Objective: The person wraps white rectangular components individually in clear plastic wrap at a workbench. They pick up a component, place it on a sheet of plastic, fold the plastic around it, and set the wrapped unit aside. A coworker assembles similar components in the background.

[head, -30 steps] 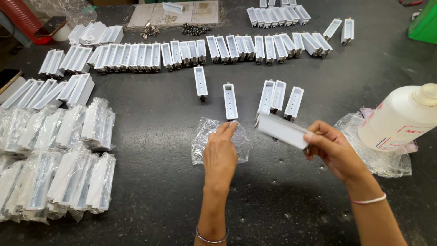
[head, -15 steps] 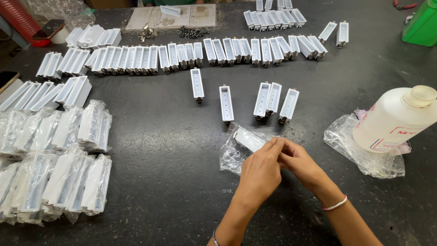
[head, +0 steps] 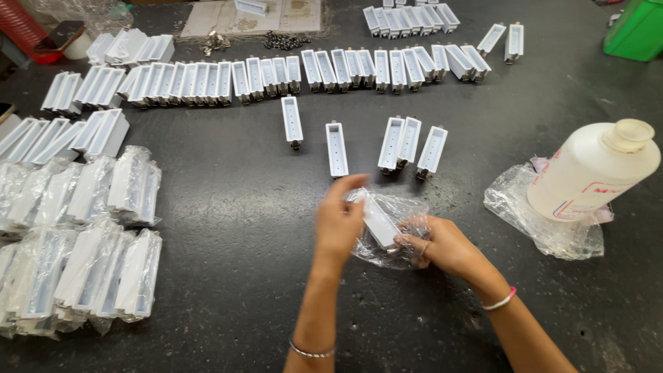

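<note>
A white rectangular tray-shaped part [head: 379, 221] lies inside a clear plastic bag [head: 400, 245] on the dark table. My left hand [head: 340, 220] grips the bag's upper left edge beside the part. My right hand [head: 442, 246] pinches the bag and the part's lower right end. Just beyond my hands, several loose white parts [head: 336, 149] lie open side up, three of them side by side [head: 410, 144].
A long row of white parts [head: 276, 72] runs across the back. Bagged parts are piled at the left [head: 83, 235]. A white plastic bottle [head: 594, 173] rests on crumpled plastic at right. A green container [head: 639, 29] stands far right. Small metal bits [head: 283, 41] lie at the back.
My right hand brought the white part down from the right and slid it into the bag held by my left hand. Both hands now hold the bag with the part inside.
</note>
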{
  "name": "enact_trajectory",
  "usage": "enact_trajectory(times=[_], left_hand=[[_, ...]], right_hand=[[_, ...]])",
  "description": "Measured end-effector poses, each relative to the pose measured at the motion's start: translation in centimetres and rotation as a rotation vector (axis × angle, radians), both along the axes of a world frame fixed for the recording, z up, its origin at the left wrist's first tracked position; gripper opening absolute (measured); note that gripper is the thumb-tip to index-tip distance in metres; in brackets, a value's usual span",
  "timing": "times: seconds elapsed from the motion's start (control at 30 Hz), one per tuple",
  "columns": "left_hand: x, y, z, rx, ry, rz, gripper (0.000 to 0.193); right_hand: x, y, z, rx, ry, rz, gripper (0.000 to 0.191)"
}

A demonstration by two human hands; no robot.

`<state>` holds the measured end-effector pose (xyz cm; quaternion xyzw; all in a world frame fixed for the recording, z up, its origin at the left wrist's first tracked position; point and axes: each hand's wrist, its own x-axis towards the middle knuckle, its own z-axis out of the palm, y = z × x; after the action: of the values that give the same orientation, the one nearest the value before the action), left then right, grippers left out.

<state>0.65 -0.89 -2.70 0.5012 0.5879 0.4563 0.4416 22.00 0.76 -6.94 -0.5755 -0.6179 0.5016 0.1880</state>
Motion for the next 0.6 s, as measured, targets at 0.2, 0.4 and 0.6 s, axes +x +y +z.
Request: enact_trajectory(times=[0.2, 0.4, 0.6], left_hand=[[-2.8, 2.5, -5.8, 0.057, 0.302, 0.223, 0.049], [0.2, 2.6, -7.3, 0.098, 0.383, 0.107, 0.061], [0.2, 1.3, -4.6, 0.025, 0.389, 0.108, 0.073]], right_hand=[[0.0, 0.6, 0.0, -0.066, 0.105, 0.019, 0.043], [0.2, 0.5, -1.3, -0.105, 0.136, 0.235, 0.039], [1.3, 0.3, -0.1, -0.121, 0.161, 0.315, 0.041]])
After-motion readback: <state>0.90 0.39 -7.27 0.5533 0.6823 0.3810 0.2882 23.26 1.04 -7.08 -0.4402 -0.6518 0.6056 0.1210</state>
